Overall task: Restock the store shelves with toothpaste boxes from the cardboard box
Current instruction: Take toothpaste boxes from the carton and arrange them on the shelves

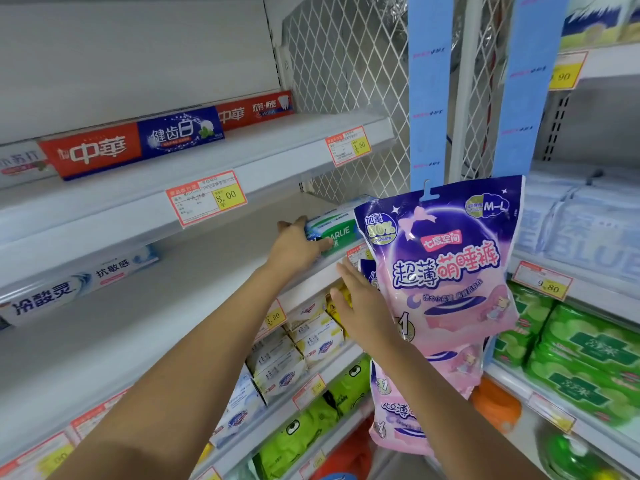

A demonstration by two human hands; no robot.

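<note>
A green and white toothpaste box (337, 227) lies at the right end of the middle shelf (207, 271). My left hand (298, 245) grips its left end, thumb along the front face. With straight fingers, my right hand (360, 303) presses against the left side of a hanging purple and pink pack (446, 271), which hides the box's right end. A red and blue toothpaste box (135, 147) and a red one (254, 110) stand on the upper shelf (277, 150). A white toothpaste box (76, 285) lies at the left of the middle shelf. The cardboard box is out of view.
Soap boxes (311, 337) fill the shelf below, with green packs (311, 431) under them. More pink packs (405, 410) hang on the blue strip (427, 98) at the shelf's right end. Green and blue packs (585, 358) line the right-hand shelves. Price tags (206, 197) stick out from shelf edges.
</note>
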